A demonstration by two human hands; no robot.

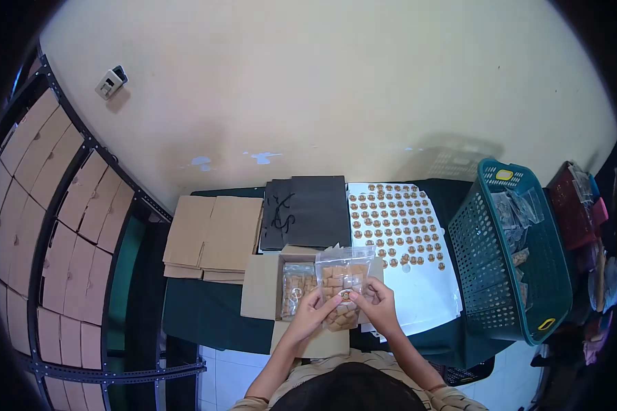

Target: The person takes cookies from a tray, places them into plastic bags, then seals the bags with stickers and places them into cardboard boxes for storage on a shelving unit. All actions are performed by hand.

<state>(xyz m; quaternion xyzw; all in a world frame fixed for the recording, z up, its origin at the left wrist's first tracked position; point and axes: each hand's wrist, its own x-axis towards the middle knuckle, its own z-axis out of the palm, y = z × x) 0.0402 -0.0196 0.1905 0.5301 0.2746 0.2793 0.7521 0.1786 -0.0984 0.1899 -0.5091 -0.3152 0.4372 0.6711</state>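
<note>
Centrally, in the lower middle of the frame, we see a clear pouch [346, 275] of small tan pieces, held upright above an open cardboard box [260, 288]. The left hand [309, 316] grips its left edge and the right hand [379, 309] its right; in both, the fingers are closed on the pouch, with the thumbs on its front. We note that the thumbs press at a round label [345, 295] on the pouch; we cannot tell how the fingers behind it lie. Further packets [294, 288] lie inside the box. Right of centre, we find a white sheet [418, 294] bearing rows of similar round labels. At upper centre lies a black stack [320, 209] with dark cords, and left of it, flat cardboard [232, 233]. At the right of the frame stands a green basket [467, 257] containing plastic packaging [517, 212]; at far left, we observe shelved boxes [17, 233].
</note>
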